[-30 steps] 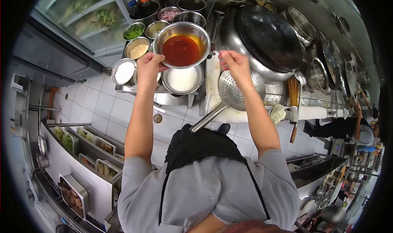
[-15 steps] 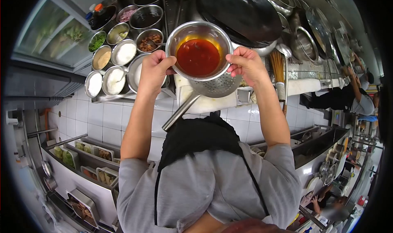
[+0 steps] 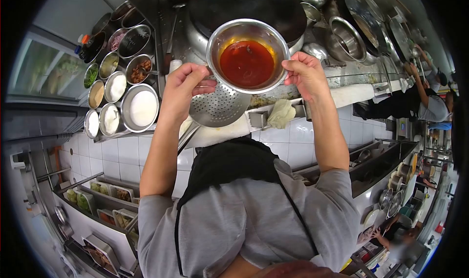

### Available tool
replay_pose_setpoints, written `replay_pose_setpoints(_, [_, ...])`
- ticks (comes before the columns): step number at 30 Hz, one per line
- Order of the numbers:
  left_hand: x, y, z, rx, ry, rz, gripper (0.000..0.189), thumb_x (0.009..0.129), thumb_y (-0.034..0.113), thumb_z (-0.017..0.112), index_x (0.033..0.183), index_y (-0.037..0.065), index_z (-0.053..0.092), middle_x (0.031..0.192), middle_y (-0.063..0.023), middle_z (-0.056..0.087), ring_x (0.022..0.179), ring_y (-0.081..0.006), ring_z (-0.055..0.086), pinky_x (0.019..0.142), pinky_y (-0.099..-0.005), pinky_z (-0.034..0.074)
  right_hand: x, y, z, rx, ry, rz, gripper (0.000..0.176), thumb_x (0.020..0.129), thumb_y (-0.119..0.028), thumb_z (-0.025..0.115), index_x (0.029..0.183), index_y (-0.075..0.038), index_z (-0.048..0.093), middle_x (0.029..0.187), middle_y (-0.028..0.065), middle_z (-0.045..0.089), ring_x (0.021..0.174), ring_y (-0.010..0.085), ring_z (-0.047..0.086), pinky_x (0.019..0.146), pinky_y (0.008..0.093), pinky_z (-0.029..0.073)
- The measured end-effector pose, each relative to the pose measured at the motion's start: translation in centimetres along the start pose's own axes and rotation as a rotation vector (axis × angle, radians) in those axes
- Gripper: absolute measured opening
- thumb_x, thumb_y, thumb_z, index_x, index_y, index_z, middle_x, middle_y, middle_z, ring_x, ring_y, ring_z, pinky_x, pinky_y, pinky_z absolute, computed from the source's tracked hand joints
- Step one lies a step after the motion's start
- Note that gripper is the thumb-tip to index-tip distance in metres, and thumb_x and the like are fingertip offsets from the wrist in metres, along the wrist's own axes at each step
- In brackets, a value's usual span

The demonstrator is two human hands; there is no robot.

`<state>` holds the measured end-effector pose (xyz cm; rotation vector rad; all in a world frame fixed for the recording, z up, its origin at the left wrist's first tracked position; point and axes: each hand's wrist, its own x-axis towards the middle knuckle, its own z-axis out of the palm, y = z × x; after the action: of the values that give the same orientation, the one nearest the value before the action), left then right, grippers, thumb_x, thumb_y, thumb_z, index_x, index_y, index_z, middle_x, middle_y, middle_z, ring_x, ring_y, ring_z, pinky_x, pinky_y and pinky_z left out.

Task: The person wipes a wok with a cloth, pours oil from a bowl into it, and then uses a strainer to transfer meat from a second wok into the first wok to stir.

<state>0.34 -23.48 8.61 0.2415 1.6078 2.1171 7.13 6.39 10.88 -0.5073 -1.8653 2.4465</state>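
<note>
A steel bowl (image 3: 246,23) of dark red liquid (image 3: 246,65) is held up in front of me. My right hand (image 3: 307,75) pinches its right rim between thumb and fingers. At the left rim is my left hand (image 3: 188,85), with a gap between thumb and fingertips; the fingertips show outside the bowl, close to or just touching it. Below the bowl, partly hidden by it and my left hand, lies a perforated steel strainer (image 3: 222,104) with a handle. Behind the bowl stands a large black wok (image 3: 244,4).
Steel containers of seasonings stand at the left, including a white powder tub (image 3: 140,107) and a chopped brown ingredient (image 3: 140,70). A crumpled cloth (image 3: 282,113) hangs on the counter's front edge. Nested steel bowls (image 3: 347,39) sit at the right. A co-worker (image 3: 425,102) stands farther right.
My view has shifted right along the counter, so the containers, wok and strainer appear farther left. The bowl stays raised. My left fingers have loosened from its rim.
</note>
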Motion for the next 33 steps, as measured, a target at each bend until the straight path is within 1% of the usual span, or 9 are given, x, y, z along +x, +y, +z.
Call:
replay_pose_setpoints(6, [-0.5,-1.7,0.8,-0.015,0.042,-0.035,0.014,0.094,0.016,0.054,0.093,0.003,0.058,0.107,-0.021,0.066,0.085,-0.0229,0.068,0.075,-0.0332,0.056,2.4,-4.0,-6.7,-0.065,0.057,-0.048,0.012,0.081,-0.001,0.067,0.072,-0.003,0.058,0.063,0.0045,0.059,0.046,0.0116,0.057,0.043,0.0229,0.052])
replay_pose_setpoints(12, [-3.6,-4.3,0.2,-0.117,0.221,-0.067,0.012,0.093,0.014,0.055,0.092,0.002,0.058,0.104,-0.0219,0.066,0.081,-0.0222,0.068,0.072,-0.032,0.056,9.8,-6.3,-10.9,-0.213,0.137,-0.127,0.012,0.08,0.001,0.065,0.072,-0.002,0.057,0.067,0.0076,0.061,0.051,0.0136,0.058,0.045,0.0248,0.052])
replay_pose_setpoints(19, [-7.9,-4.9,-1.1,-0.168,0.386,-0.055,0.012,0.093,0.013,0.055,0.091,0.001,0.057,0.103,-0.0227,0.067,0.079,-0.0229,0.069,0.07,-0.0319,0.057,21.5,-3.0,-11.3,-0.32,0.311,-0.195,0.012,0.078,0.002,0.066,0.072,-0.001,0.055,0.067,0.0078,0.059,0.051,0.0148,0.057,0.047,0.0281,0.054])
replay_pose_setpoints(21, [-8.6,-4.7,-2.0,-0.171,0.419,-0.041,0.013,0.093,0.014,0.055,0.091,0.001,0.057,0.102,-0.023,0.067,0.078,-0.0233,0.069,0.069,-0.0318,0.058,23.2,-2.9,-9.7,-0.485,0.437,-0.199,0.016,0.075,0.003,0.068,0.067,-0.003,0.055,0.063,0.0068,0.058,0.049,0.0151,0.058,0.044,0.0274,0.053])
replay_pose_setpoints(23, [-9.1,-4.5,-2.9,-0.181,0.451,-0.03,0.013,0.093,0.014,0.055,0.091,0.001,0.057,0.102,-0.0233,0.067,0.078,-0.0238,0.069,0.069,-0.0317,0.058,24.5,-2.7,-8.4,-0.64,0.514,-0.223,0.013,0.075,-0.003,0.067,0.067,-0.002,0.057,0.065,0.0092,0.062,0.05,0.0175,0.061,0.05,0.031,0.055])
replay_pose_setpoints(26, [-9.3,-3.9,-3.4,-0.199,0.467,-0.02,0.014,0.093,0.014,0.056,0.092,0.001,0.057,0.102,-0.0236,0.067,0.077,-0.0238,0.07,0.068,-0.0315,0.058,25.9,-2.8,-6.6,-1.088,0.587,-0.41,0.008,0.074,-0.008,0.065,0.074,0.0,0.062,0.075,0.0178,0.067,0.074,0.0346,0.068,0.071,0.0397,0.056])
replay_pose_setpoints(29, [-10.0,-3.7,-4.3,-0.202,0.479,-0.012,0.014,0.093,0.014,0.056,0.092,0.0,0.057,0.102,-0.0239,0.067,0.077,-0.0237,0.07,0.067,-0.0312,0.058,25.3,-3.6,-3.9,-1.418,0.476,-0.57,0.016,0.073,-0.01,0.065,0.085,0.0,0.064,0.087,0.0218,0.067,0.089,0.0418,0.064,0.085,0.044,0.052])
replay_pose_setpoints(30, [-10.1,-3.8,-4.5,-0.203,0.479,-0.012,0.014,0.093,0.014,0.056,0.092,0.0,0.057,0.102,-0.024,0.067,0.077,-0.0237,0.07,0.067,-0.0311,0.058,25.3,-3.6,-3.6,-1.525,0.427,-0.687,0.024,0.073,-0.01,0.068,0.094,-0.001,0.063,0.095,0.0226,0.065,0.088,0.0401,0.065,0.081,0.0454,0.053])
replay_pose_setpoints(33, [-10.4,-4.0,-5.6,-0.201,0.504,-0.015,0.014,0.092,0.014,0.056,0.091,0.0,0.057,0.102,-0.0246,0.066,0.077,-0.0238,0.07,0.068,-0.0313,0.059,23.6,-4.9,-2.0,-1.668,0.328,-0.793,0.029,0.072,-0.008,0.068,0.1,-0.001,0.06,0.102,0.0231,0.062,0.087,0.0394,0.065,0.078,0.0447,0.055])
